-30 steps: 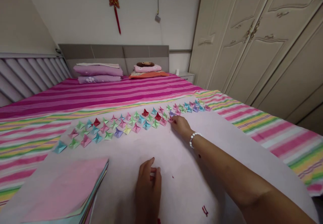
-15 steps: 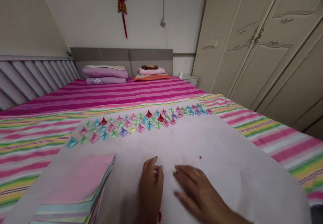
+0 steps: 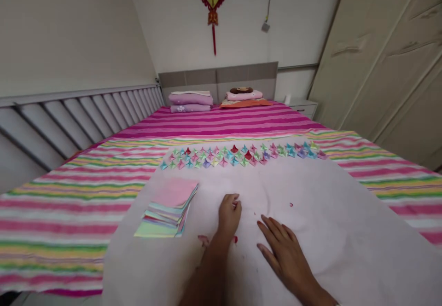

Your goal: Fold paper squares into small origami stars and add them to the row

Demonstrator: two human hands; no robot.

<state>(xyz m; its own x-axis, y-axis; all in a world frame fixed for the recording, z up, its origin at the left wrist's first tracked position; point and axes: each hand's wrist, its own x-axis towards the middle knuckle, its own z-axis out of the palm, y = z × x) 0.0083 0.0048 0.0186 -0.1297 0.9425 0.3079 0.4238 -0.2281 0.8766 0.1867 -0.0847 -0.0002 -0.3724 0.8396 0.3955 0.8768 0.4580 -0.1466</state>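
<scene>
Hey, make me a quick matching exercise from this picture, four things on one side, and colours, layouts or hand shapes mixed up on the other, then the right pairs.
Column one:
1. Left hand
2. Paper stack
3. Right hand
4. Folded papers

Column two:
A. In rows
B. Fingers stretched out
C. Pink on top
D. Fingers curled

Pairs: 1-D, 2-C, 3-B, 4-A

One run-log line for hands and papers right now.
left hand: loosely curled; right hand: open, palm down; paper stack: left of both hands; folded papers: in rows beyond
</scene>
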